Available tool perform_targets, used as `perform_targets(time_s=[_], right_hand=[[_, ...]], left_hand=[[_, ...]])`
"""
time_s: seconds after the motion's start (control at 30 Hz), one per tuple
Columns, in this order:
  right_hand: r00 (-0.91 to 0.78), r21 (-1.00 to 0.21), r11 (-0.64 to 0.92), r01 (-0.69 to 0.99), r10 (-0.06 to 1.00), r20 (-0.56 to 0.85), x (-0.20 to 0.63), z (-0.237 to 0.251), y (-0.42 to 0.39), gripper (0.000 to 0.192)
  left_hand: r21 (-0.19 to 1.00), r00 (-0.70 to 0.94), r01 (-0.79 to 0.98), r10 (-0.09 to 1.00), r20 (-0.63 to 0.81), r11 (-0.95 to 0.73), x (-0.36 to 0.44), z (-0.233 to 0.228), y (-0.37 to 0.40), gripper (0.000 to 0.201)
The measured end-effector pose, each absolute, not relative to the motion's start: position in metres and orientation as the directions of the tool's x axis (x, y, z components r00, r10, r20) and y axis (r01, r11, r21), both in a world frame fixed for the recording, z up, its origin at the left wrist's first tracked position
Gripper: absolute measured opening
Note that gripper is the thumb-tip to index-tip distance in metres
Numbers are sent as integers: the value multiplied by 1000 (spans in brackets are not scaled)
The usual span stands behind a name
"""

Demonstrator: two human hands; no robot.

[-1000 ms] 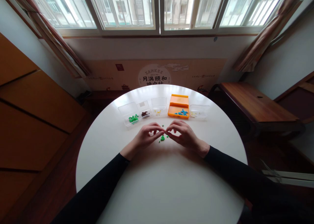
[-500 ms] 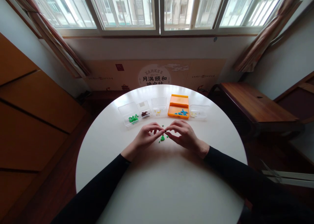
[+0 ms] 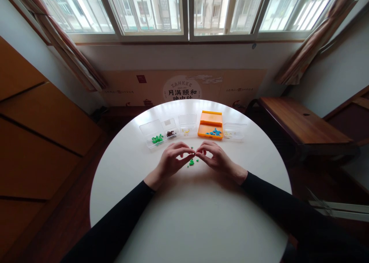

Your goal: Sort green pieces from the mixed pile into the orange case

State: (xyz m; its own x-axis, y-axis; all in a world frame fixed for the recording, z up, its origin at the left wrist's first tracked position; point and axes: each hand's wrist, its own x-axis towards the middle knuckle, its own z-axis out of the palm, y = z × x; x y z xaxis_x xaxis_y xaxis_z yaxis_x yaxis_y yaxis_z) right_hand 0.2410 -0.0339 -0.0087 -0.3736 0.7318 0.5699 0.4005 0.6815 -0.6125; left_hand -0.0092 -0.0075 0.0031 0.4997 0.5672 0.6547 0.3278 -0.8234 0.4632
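Observation:
My left hand (image 3: 170, 160) and my right hand (image 3: 218, 160) meet fingertip to fingertip over the middle of the white round table (image 3: 184, 217). Both are closed in a pinch on a tiny dark piece, mostly hidden by the fingertips. Just below the fingertips lies a little cluster of green toy bricks (image 3: 191, 162). Loose green bits lie around it, one of them a small green piece (image 3: 197, 160) by my right thumb.
Along the far side stand a clear box of green pieces (image 3: 150, 130), a clear box of dark brown pieces (image 3: 168, 123), a clear box with yellow pieces (image 3: 187, 120), an orange case (image 3: 210, 118) with blue pieces, and another clear box (image 3: 238, 130) with pale pieces.
The fingertips have drawn closer around the dark piece, which shows less than before. The right index finger has bent in. The boxes have not moved on the table.

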Motion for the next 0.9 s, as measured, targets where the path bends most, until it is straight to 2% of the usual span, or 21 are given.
perform_targets(time_s=[0.1,0.3,0.5,0.6,0.77,0.9], right_hand=[[-384,-643,666,379,745,546,240,-5,-35,24],[-337,-674,611,415,792,509,240,-9,-35,15],[-350,-688,590,422,806,477,241,-13,-33,14],[-373,-689,595,414,801,468,241,-11,-34,13],[-395,-687,606,401,791,467,242,-12,-35,19],[-399,-668,608,429,791,464,244,-15,-33,23]], left_hand=[[425,501,363,558,662,-829,-9,3,-8,9],[470,425,365,593,684,-804,-12,5,0,10],[450,120,687,699,705,-571,-41,10,34,14],[435,31,780,722,691,-450,-53,9,50,14],[385,44,843,762,647,-376,-56,5,62,12],[383,116,809,760,640,-445,-54,5,57,12]])
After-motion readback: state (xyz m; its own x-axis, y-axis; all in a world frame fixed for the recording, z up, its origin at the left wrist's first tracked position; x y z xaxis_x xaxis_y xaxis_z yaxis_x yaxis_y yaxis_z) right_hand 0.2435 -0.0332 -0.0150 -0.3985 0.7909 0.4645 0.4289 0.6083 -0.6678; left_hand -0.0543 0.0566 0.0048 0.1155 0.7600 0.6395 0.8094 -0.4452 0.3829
